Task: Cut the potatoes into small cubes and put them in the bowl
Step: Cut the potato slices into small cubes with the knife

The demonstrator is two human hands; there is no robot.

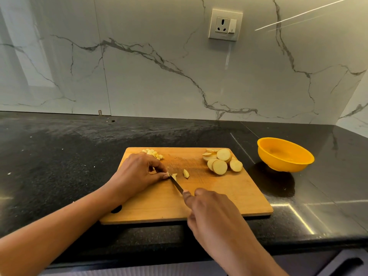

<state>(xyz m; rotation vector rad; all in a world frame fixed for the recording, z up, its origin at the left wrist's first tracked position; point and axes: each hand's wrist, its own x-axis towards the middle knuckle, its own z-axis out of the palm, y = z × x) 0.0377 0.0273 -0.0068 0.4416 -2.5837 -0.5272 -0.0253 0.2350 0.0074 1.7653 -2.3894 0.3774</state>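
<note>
A wooden cutting board point(209, 198) lies on the black counter. My left hand point(137, 172) pinches a small potato piece point(174, 176) against the board. My right hand point(209, 212) grips a knife point(176, 185), whose blade runs up to that piece. A loose potato wedge point(186, 173) lies just right of the blade. Several round potato slices point(222, 161) are piled at the board's far right. A heap of small potato cubes point(153, 153) sits at the far left, partly hidden behind my left hand. The orange bowl point(298, 163) stands to the right of the board and looks empty.
The black stone counter point(59, 166) stretches left of the board and ends at a front edge near me. A marble wall with a power socket point(225, 24) stands behind, and a side wall closes the right corner.
</note>
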